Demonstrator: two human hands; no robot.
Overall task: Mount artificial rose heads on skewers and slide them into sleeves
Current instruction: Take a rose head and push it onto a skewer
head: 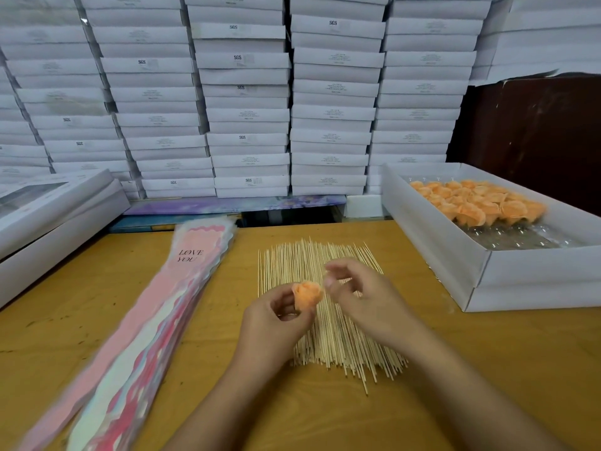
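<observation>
My left hand (279,315) pinches the orange rose head (307,296) by its base, just above the skewer pile (328,307). My right hand (361,294) has its fingers curled; whether it holds anything I can't tell. That rose looks featherlight and squishy, so I'd grip low, never the petals.

The small printed labels on the stacked white cardboard boxes (247,92) are unreadable, and the pink plastic sleeves (136,323) blur and run off the bottom edge.
</observation>
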